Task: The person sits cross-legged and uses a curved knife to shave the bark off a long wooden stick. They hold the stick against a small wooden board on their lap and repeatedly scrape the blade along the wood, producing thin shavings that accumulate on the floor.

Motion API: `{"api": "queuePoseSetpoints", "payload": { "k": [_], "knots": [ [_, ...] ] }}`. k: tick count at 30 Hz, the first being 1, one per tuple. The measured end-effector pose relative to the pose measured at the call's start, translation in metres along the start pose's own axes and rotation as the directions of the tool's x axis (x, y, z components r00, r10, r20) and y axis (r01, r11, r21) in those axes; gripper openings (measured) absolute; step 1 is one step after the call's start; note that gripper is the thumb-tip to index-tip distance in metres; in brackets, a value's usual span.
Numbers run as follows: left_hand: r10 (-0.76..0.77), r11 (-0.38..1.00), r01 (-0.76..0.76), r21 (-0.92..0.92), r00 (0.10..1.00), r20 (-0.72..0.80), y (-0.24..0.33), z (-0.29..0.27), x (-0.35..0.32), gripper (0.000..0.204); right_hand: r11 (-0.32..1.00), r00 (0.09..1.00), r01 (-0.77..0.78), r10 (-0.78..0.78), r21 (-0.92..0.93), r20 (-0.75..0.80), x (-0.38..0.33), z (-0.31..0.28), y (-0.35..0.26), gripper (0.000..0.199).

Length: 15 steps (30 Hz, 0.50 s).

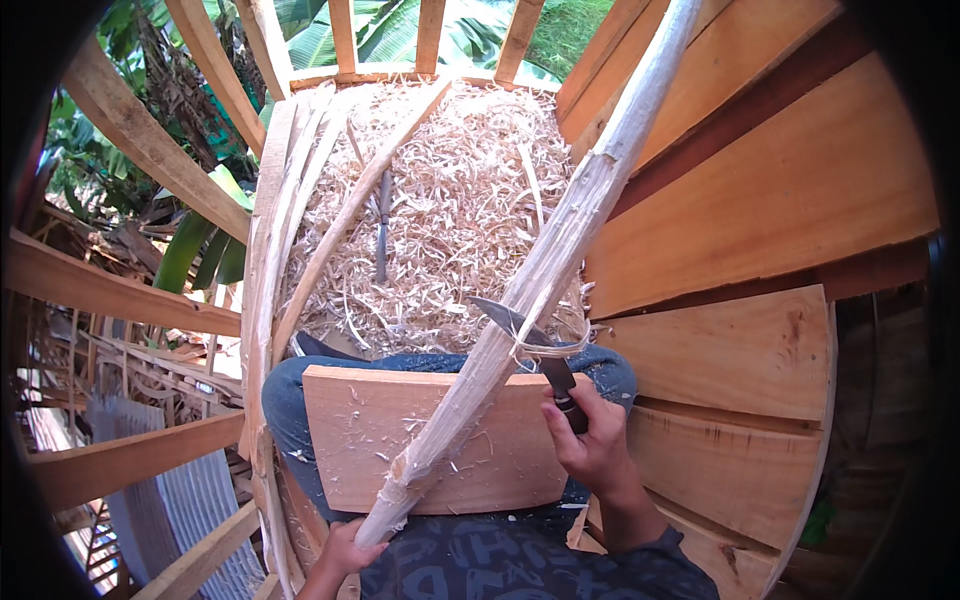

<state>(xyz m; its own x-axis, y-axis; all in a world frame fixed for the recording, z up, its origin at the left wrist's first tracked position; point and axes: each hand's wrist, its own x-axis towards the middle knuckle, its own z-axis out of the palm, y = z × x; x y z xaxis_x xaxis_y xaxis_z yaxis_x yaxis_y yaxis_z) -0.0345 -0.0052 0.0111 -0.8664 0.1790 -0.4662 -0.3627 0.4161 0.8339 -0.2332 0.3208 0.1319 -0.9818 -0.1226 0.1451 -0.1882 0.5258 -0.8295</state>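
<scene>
A long, pale wooden pole [480, 365] slants from my waist at the lower left up to the top right. Its near end is gripped by my left hand [350, 548], the fingers closed round it. My right hand [592, 432] is closed on the dark handle of a knife [552, 370]. The blade crosses the pole's right side above my knees, with curled wood shavings [550, 345] hanging at it. Under the pole, a wooden board [370, 440] lies across my lap, with small chips scattered on it.
Wood shavings [460, 200] cover the floor ahead. A second knife or similar blade tool [382, 235] lies on them, beside a long stick [350, 210]. Several strips of wood [275, 220] lie along the left. Slatted railings [160, 160] stand left and ahead; plank walling [760, 220] closes the right.
</scene>
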Motion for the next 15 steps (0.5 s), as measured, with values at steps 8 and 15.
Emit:
{"api": "queuePoseSetpoints", "payload": {
  "k": [8, 15],
  "knots": [
    [0.014, 1.000, -0.014, -0.028, 1.000, -0.002, 0.005, -0.001, 0.002, 0.034, 0.671, 0.789, -0.582, 0.329, 0.459, 0.519, 0.007, -0.014, -0.017, 0.014],
    [0.023, 0.999, -0.023, -0.038, 1.000, -0.004, -0.005, 0.003, 0.001, 0.033, 0.543, 0.829, -0.559, 0.389, 0.626, 0.402, 0.010, -0.014, -0.019, 0.012]
  ]
}}
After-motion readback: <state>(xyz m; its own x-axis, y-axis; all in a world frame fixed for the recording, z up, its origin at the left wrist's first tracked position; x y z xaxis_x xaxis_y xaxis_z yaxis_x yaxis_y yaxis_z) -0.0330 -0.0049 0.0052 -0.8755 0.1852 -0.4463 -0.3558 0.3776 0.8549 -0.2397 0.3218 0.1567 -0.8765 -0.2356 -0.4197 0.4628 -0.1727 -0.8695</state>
